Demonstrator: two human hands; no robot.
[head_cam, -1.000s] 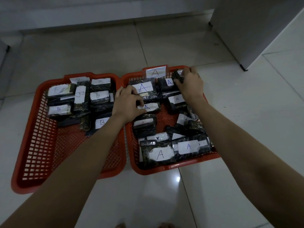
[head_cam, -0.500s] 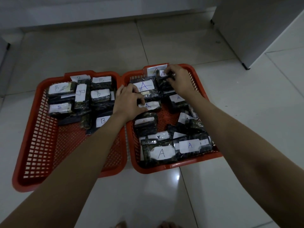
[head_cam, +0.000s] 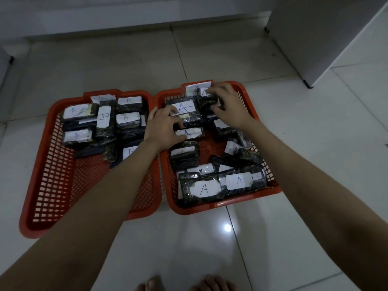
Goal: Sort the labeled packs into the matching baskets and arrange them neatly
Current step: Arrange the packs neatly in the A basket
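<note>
Two orange baskets stand side by side on the tiled floor. The left basket point(head_cam: 50, 185) holds several dark packs labelled B point(head_cam: 127, 120) at its far end. The right basket point(head_cam: 226, 204) carries an A tag point(head_cam: 196, 89) on its far rim and holds several dark packs labelled A point(head_cam: 206, 189). My right hand point(head_cam: 231, 106) grips a small dark A pack point(head_cam: 206, 100) at the far end of the right basket. My left hand point(head_cam: 162, 128) pinches a large A pack point(head_cam: 185, 112) beside it, with another A pack point(head_cam: 189, 132) just under the fingers.
A white cabinet point(head_cam: 315, 38) stands at the far right, and a wall base point(head_cam: 126, 22) runs along the back. My bare toes point(head_cam: 184, 283) show at the bottom edge. The near half of the left basket shows bare orange mesh.
My right hand has carried the small A pack from the far right corner of the right basket leftward, next to the A tag. My left hand has stayed on the large A pack.
</note>
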